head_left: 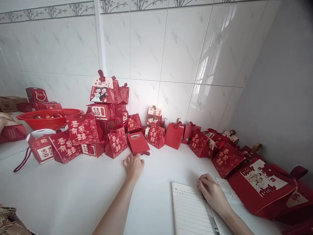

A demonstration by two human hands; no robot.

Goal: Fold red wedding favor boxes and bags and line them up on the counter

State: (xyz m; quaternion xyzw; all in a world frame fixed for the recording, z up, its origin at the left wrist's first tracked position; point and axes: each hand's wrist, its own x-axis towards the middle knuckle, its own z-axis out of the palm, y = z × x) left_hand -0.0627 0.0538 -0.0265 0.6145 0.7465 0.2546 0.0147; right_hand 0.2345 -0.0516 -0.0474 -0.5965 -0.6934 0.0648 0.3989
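Observation:
My left hand (134,165) is at the near edge of a plain red gift box (138,145), which leans back and has a cut-out window and a dark ribbon tab. Its fingers are curled in against the box's lower edge; the fingertips are partly hidden. My right hand (212,191) lies at the right side of a lined notebook (189,212), with its fingers closed around a dark pen (212,219) that runs down along the page edge. A few rows of small handwriting stand at the top of the page. A loose written paper (227,191) lies beside that hand.
Several red gift boxes (117,142) line the wall, some stacked (101,112) at centre left. Larger red boxes (261,186) crowd the right. A red plastic basin (26,116) holds small wrapped items. Another person's hand (5,120) touches a red box (13,133) at the far left.

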